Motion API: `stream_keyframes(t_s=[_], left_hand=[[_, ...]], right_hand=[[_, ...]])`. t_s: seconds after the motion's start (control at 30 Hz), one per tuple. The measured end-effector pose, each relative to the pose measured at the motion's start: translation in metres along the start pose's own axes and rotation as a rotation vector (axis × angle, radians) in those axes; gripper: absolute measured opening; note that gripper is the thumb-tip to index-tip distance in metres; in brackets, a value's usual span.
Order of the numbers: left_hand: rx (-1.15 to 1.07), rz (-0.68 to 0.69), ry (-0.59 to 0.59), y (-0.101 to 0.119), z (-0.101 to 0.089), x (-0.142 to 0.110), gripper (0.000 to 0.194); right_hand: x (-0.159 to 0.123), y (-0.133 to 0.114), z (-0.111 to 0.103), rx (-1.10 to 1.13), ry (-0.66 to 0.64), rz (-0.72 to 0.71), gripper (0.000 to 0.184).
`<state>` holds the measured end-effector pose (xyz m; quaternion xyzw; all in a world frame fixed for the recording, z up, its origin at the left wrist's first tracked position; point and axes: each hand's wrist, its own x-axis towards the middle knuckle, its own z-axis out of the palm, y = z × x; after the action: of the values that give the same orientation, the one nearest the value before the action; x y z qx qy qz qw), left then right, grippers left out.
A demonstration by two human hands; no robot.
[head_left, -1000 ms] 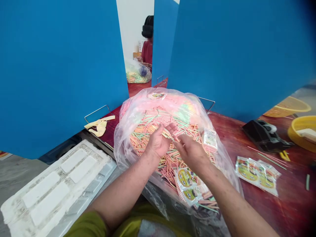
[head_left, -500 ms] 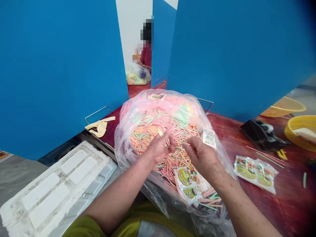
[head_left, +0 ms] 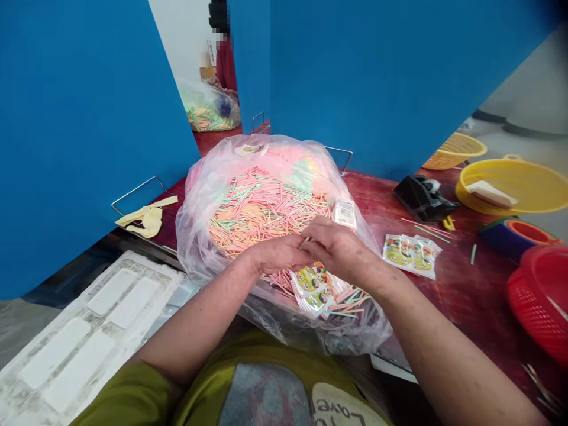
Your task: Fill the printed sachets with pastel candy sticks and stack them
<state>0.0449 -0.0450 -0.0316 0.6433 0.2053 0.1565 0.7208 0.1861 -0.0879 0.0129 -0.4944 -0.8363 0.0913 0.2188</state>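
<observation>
A clear plastic bag [head_left: 195, 236] lies wide open, heaped with thin pastel sticks [head_left: 261, 201] in pink, orange, green and yellow. Over its near part my left hand [head_left: 281, 253] meets my right hand [head_left: 335, 244], fingers curled together. Pale stick ends peek out between the fingertips; how many is hidden. The right hand's fingers are bent in a pinch over the left hand's fingertips. Just below them, printed sachets [head_left: 315, 287] with yellow cartoon faces rest on the sticks, beside a small loose pile of sticks [head_left: 350, 303]. Another small printed packet [head_left: 344, 212] sits on the bag's right side.
Blue partitions [head_left: 355, 77] stand behind. On the red table [head_left: 373, 192] are a black tape dispenser [head_left: 423, 198], more sachets [head_left: 410, 254], yellow baskets [head_left: 532, 186] and a red basket [head_left: 539, 296]. A foam lid [head_left: 89, 337] lies left. Beyond the gap sits a co-worker [head_left: 226, 65].
My hands, apart before, have come together over the bag. The view has swung right and down, bringing the red basket and more of the yellow baskets into sight.
</observation>
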Motion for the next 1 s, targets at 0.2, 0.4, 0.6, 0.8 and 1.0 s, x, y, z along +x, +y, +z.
stream_keyframes(t_s=[0.2, 0.4, 0.6, 0.8, 1.0], left_hand=[[0.666, 0.029, 0.499, -0.001, -0.005, -0.004, 0.024], [1.264, -0.143, 0.395, -0.023, 0.032, 0.012, 0.029], [1.211, -0.146, 0.364, -0.027, 0.025, 0.027, 0.008], [1.144, -0.092, 0.225, 0.000, 0.000, 0.019, 0.016], [1.229, -0.156, 0.209, -0.005, 0.005, 0.021, 0.015]], right_hand=[[-0.043, 0.046, -0.013, -0.212, 0.042, 0.254, 0.019], [-0.101, 0.076, 0.005, -0.254, -0.198, 0.341, 0.023], [-0.111, 0.068, -0.016, 0.021, -0.003, 0.495, 0.019], [-0.090, 0.047, -0.027, -0.190, 0.000, 0.285, 0.021], [-0.070, 0.039, 0.017, -0.164, -0.196, 0.220, 0.021]])
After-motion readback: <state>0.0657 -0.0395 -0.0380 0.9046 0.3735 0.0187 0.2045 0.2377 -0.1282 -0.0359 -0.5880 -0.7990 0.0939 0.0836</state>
